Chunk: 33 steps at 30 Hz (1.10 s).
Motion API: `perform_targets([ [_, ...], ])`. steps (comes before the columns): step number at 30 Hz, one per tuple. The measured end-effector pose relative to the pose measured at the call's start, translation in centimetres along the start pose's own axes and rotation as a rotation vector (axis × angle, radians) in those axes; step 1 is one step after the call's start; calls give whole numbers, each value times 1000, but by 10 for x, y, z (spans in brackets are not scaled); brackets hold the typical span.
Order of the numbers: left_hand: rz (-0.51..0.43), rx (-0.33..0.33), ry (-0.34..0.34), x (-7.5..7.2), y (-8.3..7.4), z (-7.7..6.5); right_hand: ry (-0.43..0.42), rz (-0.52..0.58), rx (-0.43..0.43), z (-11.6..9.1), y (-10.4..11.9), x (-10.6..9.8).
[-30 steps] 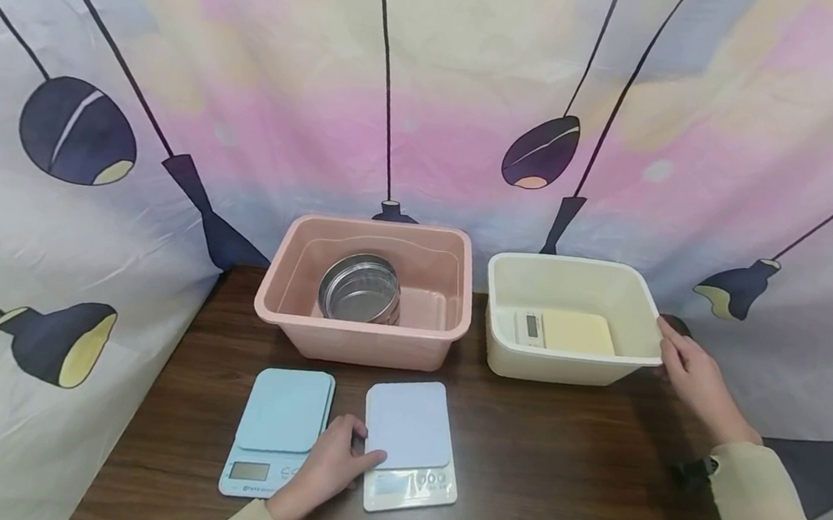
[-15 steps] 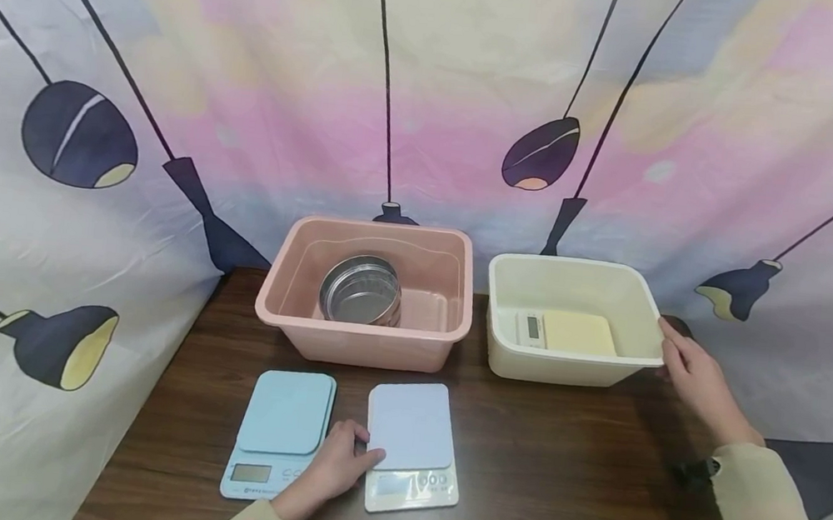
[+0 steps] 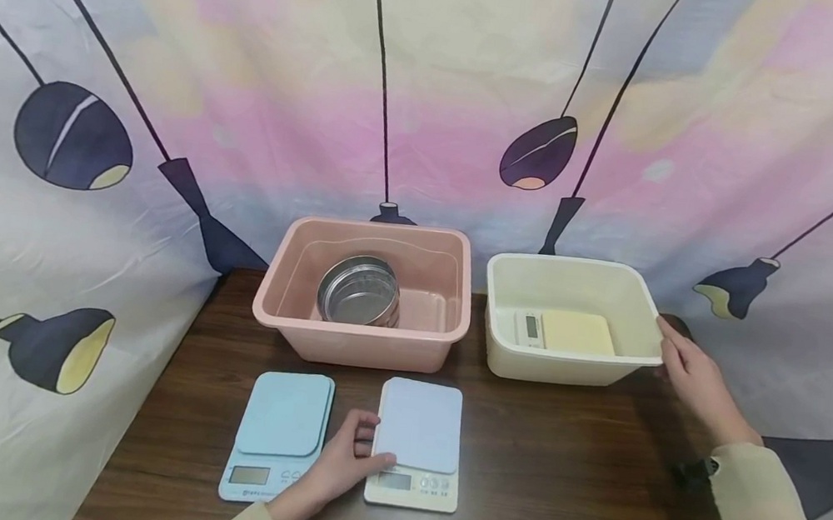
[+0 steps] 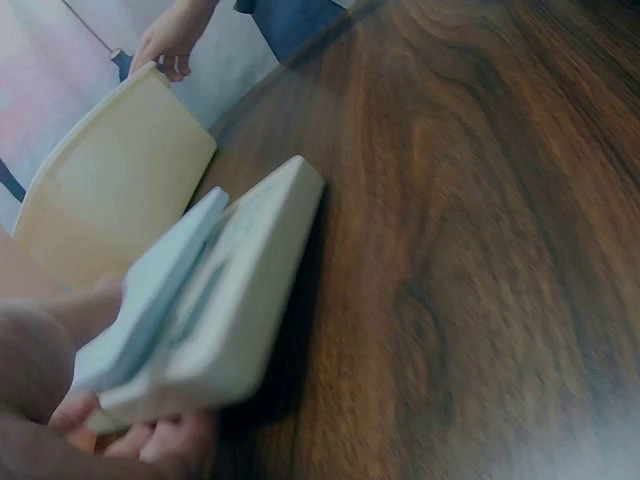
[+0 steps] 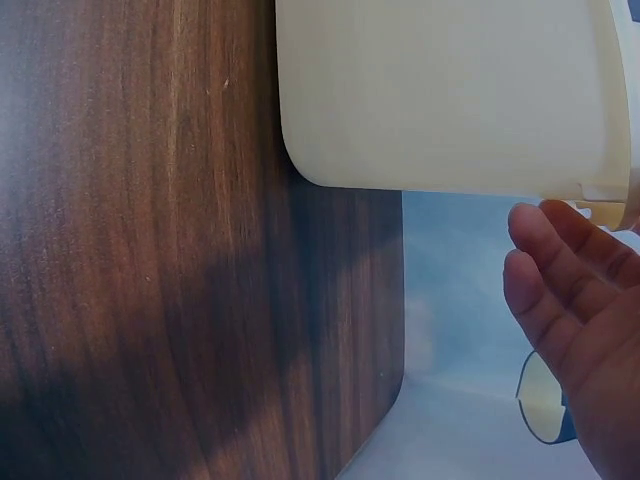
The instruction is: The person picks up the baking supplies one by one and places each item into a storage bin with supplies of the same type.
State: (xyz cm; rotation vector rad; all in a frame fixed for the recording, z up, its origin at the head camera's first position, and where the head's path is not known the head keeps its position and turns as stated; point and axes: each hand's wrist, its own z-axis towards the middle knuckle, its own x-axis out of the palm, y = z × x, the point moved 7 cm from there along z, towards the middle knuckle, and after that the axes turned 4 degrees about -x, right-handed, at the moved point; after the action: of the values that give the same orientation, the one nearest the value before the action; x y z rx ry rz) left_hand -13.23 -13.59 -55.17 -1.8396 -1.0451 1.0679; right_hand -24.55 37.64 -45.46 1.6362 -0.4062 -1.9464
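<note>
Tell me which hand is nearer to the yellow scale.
The right hand, right of the yellow scale, holding its tub. The left hand is farther, front-left, at the lavender scale.

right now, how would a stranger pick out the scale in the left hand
Find the brown table and, at its back, the pink tub. In front of that tub, the left hand holds the scale by its left side. Its pale lavender plate sets it apart from the blue scale beside it.

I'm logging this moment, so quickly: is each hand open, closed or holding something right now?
Left hand: holding the white scale by its side edge.
Right hand: holding the cream tub by its rim.
</note>
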Motion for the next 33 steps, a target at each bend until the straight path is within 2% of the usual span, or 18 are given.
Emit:
perform_targets([
  [4, -55, 10, 126, 6, 5, -1, -7, 12, 0, 0, -1, 0],
  [6, -60, 4, 147, 7, 7, -3, -11, 14, 3, -1, -1, -1],
  [10, -50, -3, 130, 7, 10, -6, -2, 11, 9, 0, -1, 0],
  [17, -222, -54, 156, 11, 13, -10, -8, 15, 5, -1, -1, 1],
  [22, -292, -101, 181, 12, 16, -10, -1, 18, 12, -1, -1, 2],
  [33, -263, -103, 183, 11, 21, -7, 2, 26, 23, -2, -1, 2],
])
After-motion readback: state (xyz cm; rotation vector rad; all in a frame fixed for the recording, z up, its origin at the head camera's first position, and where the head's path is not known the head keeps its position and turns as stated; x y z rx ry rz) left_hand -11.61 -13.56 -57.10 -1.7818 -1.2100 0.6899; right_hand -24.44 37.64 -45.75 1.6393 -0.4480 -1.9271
